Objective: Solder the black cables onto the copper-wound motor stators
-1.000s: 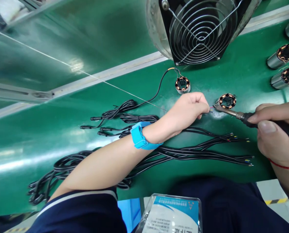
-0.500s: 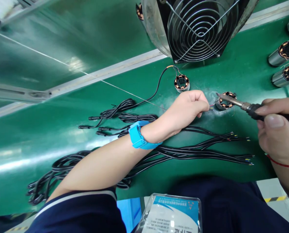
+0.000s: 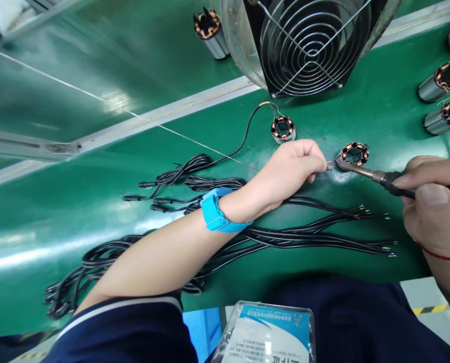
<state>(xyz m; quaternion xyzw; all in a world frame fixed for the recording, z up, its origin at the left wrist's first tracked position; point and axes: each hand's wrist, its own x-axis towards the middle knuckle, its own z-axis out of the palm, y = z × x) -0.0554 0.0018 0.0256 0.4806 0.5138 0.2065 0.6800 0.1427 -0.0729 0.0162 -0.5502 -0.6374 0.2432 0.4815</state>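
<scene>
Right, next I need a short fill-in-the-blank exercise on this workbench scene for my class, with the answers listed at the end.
1. The right hand grips the soldering iron by its dark ____.
2. The left hand pinches thin, coloured ____ beside a copper-wound ring.
3. The colour of the wrist strap on the left arm is ____.
4. The round wire grille at the top covers a ____.

Missing words: handle; wires; blue; fan.

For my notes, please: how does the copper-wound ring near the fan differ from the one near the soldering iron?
A black cable leads to the first ring; at the second ring, the left hand holds thin wires. The soldering iron has its tip at the second ring, away from the first ring. Both are copper-wound.
</scene>
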